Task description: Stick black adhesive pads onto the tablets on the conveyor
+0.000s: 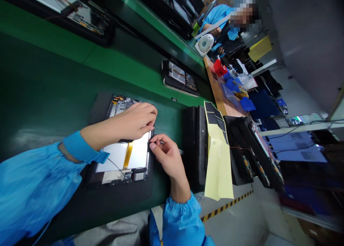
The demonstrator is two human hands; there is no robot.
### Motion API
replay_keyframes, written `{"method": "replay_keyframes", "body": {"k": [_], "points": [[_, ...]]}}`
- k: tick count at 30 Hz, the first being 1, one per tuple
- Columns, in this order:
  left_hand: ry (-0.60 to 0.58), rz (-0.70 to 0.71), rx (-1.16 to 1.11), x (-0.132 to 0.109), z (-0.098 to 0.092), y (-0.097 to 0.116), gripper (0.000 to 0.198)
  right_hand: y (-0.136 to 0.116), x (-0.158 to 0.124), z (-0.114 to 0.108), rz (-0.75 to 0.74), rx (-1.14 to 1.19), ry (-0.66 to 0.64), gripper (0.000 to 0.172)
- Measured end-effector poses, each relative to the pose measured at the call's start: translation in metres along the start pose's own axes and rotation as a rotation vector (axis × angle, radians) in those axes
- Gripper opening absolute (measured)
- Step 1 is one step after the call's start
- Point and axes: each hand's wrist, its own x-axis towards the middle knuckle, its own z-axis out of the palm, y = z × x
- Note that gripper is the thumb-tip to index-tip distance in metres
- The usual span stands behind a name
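Observation:
An opened tablet (138, 156) lies on a black mat (120, 191), its circuit board, white inner panel and a strip of amber tape (127, 155) exposed. My left hand (141, 121) reaches across the tablet with its fingers curled down at the right edge; what its fingertips hold, if anything, is hidden. Beside that same edge, my right hand (168, 154) has thumb and index finger pinched together at the black frame. Whatever lies between them is too small to name. A blue wrist strap (83, 147) with a thin cord circles my left wrist.
Right of my hands, a yellow sheet with black stickers (219, 153) rests on stacked black cases (195, 142). Another opened device (180, 76) lies farther back on the green bench (61, 74). A white fan (205, 43) and a co-worker in blue (219, 15) are beyond.

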Motion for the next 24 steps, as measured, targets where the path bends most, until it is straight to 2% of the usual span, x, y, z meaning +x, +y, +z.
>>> {"method": "replay_keyframes", "body": {"k": [12,15,17,21,22,24], "points": [[0.016,-0.006,-0.01,-0.001,0.002,-0.002,0.016,-0.004,0.002,0.003,0.013,-0.032,0.017,0.038],[0.016,-0.005,-0.008,0.0,0.003,-0.003,0.017,-0.003,0.008,-0.001,-0.01,-0.052,0.038,0.053],[0.015,0.0,-0.008,0.001,0.003,-0.003,0.02,0.001,0.013,-0.002,-0.089,-0.1,0.115,0.059],[0.018,0.016,-0.008,0.001,0.003,-0.004,0.022,0.01,0.008,0.008,-0.31,-0.253,0.299,0.02],[0.018,0.02,-0.009,0.001,0.003,-0.004,0.022,0.011,0.002,0.011,-0.363,-0.329,0.293,0.02],[0.019,0.025,-0.012,0.0,0.002,-0.005,0.022,0.01,-0.016,0.015,-0.463,-0.573,0.229,0.031]]}}
